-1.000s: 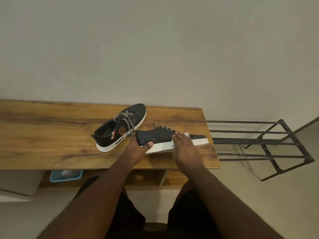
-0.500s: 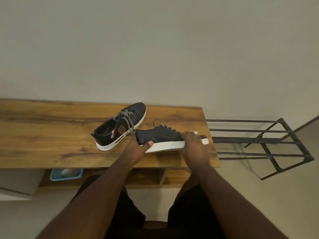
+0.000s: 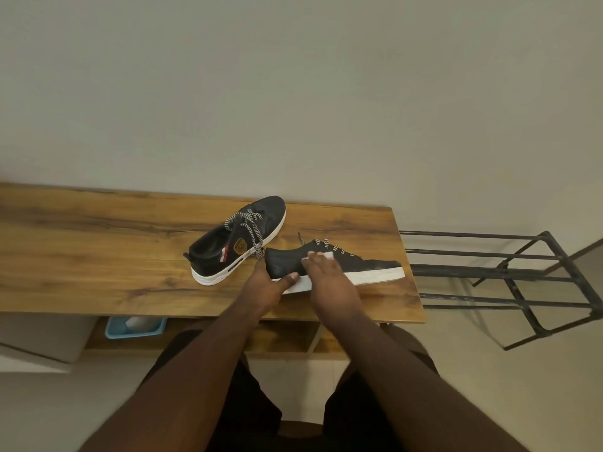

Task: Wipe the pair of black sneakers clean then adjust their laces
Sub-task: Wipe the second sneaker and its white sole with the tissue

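**A:** Going left to right: blue basket [image 3: 133, 327] on the shelf below, then the far sneaker [image 3: 236, 239] sitting upright on the wooden surface [image 3: 98, 256], checkered laces loose, not being touched. Just beside it is the near sneaker [image 3: 332, 265], toe pointing right, close to the front edge of the surface.

**B:** Which step, you reckon?

**A:** Wiping, I'd say, lacing not started. Left hand [image 3: 264, 285] clamps the heel, thumb on the white sole, fingers wrapped round the back. Right hand [image 3: 329, 275] lies flat, fingers straight, pressing a white cloth [image 3: 326, 255] against the black side near the eyelets.

**B:** Next move?

**A:** Probably steady strokes toward the toe while the heel grip keeps it from sliding. Metal rack [image 3: 509, 278] stands off to the right.
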